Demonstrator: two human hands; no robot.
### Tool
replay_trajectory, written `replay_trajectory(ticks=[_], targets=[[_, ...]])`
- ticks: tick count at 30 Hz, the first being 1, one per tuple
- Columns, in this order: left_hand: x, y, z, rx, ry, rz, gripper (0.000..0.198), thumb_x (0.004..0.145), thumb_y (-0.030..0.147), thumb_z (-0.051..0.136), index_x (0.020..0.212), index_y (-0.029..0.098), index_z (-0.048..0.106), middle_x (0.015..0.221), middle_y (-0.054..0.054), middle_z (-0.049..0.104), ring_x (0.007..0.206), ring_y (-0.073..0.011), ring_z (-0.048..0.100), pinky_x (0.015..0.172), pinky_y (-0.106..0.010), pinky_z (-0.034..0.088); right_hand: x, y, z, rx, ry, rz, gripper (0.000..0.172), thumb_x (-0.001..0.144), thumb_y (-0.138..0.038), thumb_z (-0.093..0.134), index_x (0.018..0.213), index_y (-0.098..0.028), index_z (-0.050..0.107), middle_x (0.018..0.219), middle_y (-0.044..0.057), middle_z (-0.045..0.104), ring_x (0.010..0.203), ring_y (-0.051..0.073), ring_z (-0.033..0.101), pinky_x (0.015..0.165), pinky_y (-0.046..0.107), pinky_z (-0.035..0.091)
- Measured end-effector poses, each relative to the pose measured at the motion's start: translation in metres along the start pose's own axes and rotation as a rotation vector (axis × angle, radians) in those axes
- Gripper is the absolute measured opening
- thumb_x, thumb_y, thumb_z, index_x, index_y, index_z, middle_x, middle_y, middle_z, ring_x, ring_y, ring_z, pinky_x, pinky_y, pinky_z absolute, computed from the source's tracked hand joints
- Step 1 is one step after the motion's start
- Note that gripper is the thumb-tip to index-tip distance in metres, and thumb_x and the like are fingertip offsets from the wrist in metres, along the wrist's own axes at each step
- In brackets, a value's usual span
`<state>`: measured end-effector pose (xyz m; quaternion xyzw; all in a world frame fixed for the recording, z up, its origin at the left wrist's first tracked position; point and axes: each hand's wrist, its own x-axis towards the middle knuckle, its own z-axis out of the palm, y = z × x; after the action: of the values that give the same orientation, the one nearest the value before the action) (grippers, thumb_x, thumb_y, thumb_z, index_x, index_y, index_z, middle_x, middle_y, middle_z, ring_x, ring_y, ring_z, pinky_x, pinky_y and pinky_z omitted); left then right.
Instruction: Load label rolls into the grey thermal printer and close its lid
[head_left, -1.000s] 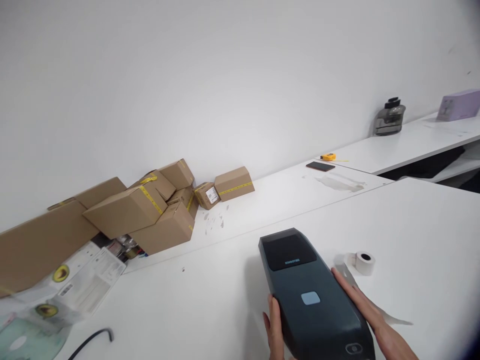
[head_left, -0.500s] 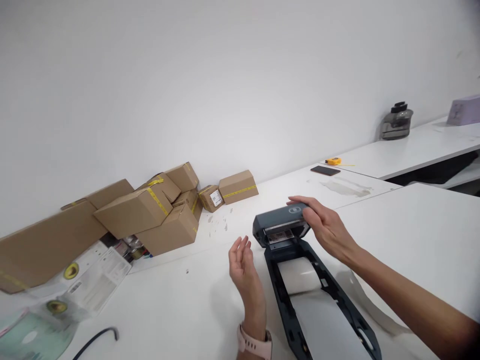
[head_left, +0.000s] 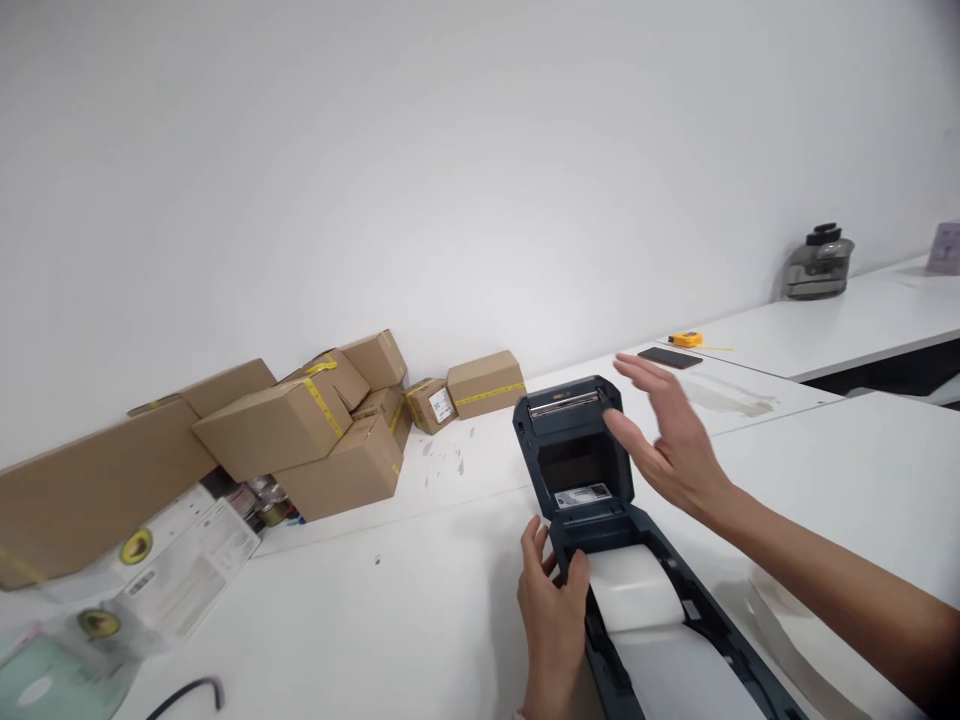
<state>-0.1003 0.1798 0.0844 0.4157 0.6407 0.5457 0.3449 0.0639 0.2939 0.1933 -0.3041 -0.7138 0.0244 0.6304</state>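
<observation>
White wall (head_left: 480, 180) rises behind the table (head_left: 420, 620), boxes (head_left: 270, 425) along its far edge. Well in from that edge lies the printer (head_left: 671, 560), lid (head_left: 577, 455) raised, paper roll (head_left: 634, 590) inside. The left hand (head_left: 553, 605) grips the printer's left side; the right hand (head_left: 675, 450), open, is by the lid, contact unclear.

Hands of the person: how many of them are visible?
2: the left hand holds the left side of the printer; the right hand, open, is beside its raised lid.
</observation>
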Motion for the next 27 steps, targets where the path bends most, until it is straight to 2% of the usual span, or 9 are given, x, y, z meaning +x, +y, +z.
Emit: replay_trajectory(ticks=[2, 3, 6, 8, 10, 16, 23, 25, 27], targets=[[0.0, 0.0, 0.0, -0.013, 0.0, 0.012, 0.068, 0.085, 0.038, 0.07, 0.145, 0.017, 0.046, 0.146, -0.018, 0.06, 0.119, -0.0258, 0.068, 0.098, -0.032, 0.052, -0.019, -0.003, -0.01, -0.045, 0.052, -0.222, 0.039, 0.095, -0.027, 0.06, 0.135, -0.027, 0.057, 0.133, 0.011, 0.065, 0.126, 0.029, 0.06, 0.104, 0.046, 0.049], [0.0, -0.001, 0.0, -0.028, -0.003, 0.025, 0.069, 0.085, 0.039, 0.07, 0.145, 0.017, 0.046, 0.142, -0.017, 0.063, 0.119, -0.0256, 0.068, 0.098, -0.031, 0.051, -0.029, -0.004, -0.014, -0.04, -0.008, -0.293, 0.033, 0.094, -0.023, 0.061, 0.126, -0.028, 0.062, 0.121, 0.009, 0.071, 0.115, 0.026, 0.065, 0.096, 0.041, 0.052], [0.0, -0.003, 0.001, -0.061, -0.022, 0.076, 0.069, 0.086, 0.04, 0.068, 0.145, 0.015, 0.044, 0.135, -0.016, 0.069, 0.117, -0.0248, 0.069, 0.099, -0.031, 0.051, -0.056, 0.001, -0.021, -0.006, -0.503, -0.341, 0.02, 0.094, -0.031, 0.064, 0.113, -0.031, 0.07, 0.097, 0.003, 0.076, 0.085, 0.02, 0.07, 0.077, 0.033, 0.054], [0.0, -0.004, 0.002, -0.055, -0.027, 0.096, 0.067, 0.087, 0.037, 0.065, 0.147, 0.016, 0.042, 0.134, -0.015, 0.07, 0.117, -0.0241, 0.069, 0.1, -0.031, 0.051, -0.069, 0.008, -0.019, 0.012, -0.809, -0.266, 0.031, 0.092, -0.043, 0.065, 0.121, -0.032, 0.07, 0.103, 0.003, 0.078, 0.087, 0.021, 0.072, 0.078, 0.033, 0.056], [-0.001, -0.004, 0.003, -0.031, -0.015, 0.105, 0.067, 0.088, 0.033, 0.064, 0.148, 0.017, 0.041, 0.134, -0.014, 0.07, 0.118, -0.0241, 0.069, 0.1, -0.032, 0.05, -0.078, 0.018, -0.014, 0.053, -0.948, -0.2, 0.047, 0.088, -0.052, 0.068, 0.131, -0.033, 0.067, 0.11, 0.004, 0.078, 0.095, 0.024, 0.074, 0.085, 0.036, 0.057], [-0.001, -0.003, 0.003, 0.048, 0.014, 0.119, 0.069, 0.089, 0.031, 0.06, 0.153, 0.018, 0.039, 0.128, -0.012, 0.074, 0.114, -0.0255, 0.071, 0.096, -0.032, 0.052, -0.088, 0.033, 0.005, 0.125, -1.052, -0.127, 0.065, 0.069, -0.056, 0.08, 0.129, -0.031, 0.07, 0.113, 0.006, 0.078, 0.112, 0.032, 0.071, 0.1, 0.044, 0.053], [-0.001, 0.001, 0.002, 0.127, 0.006, 0.141, 0.071, 0.092, 0.027, 0.052, 0.159, 0.018, 0.03, 0.132, -0.012, 0.072, 0.115, -0.0261, 0.071, 0.094, -0.032, 0.05, -0.07, 0.019, 0.003, 0.178, -1.117, -0.034, 0.055, 0.064, -0.053, 0.082, 0.113, -0.028, 0.077, 0.112, 0.006, 0.078, 0.109, 0.033, 0.072, 0.101, 0.046, 0.053], [-0.002, 0.003, 0.001, 0.121, -0.011, 0.14, 0.072, 0.093, 0.029, 0.052, 0.16, 0.018, 0.027, 0.134, -0.012, 0.071, 0.119, -0.0262, 0.07, 0.097, -0.033, 0.05, -0.059, 0.018, -0.001, 0.242, -1.215, 0.018, 0.053, 0.064, -0.058, 0.082, 0.108, -0.029, 0.079, 0.109, 0.005, 0.079, 0.107, 0.03, 0.073, 0.095, 0.041, 0.057], [-0.004, 0.004, 0.0, 0.121, -0.018, 0.146, 0.072, 0.095, 0.031, 0.051, 0.161, 0.018, 0.026, 0.137, -0.012, 0.069, 0.124, -0.026, 0.067, 0.101, -0.034, 0.049, -0.056, 0.019, -0.005, 0.347, -1.284, 0.115, 0.066, 0.06, -0.077, 0.076, 0.102, -0.027, 0.081, 0.097, 0.003, 0.08, 0.09, 0.025, 0.076, 0.077, 0.033, 0.061]])
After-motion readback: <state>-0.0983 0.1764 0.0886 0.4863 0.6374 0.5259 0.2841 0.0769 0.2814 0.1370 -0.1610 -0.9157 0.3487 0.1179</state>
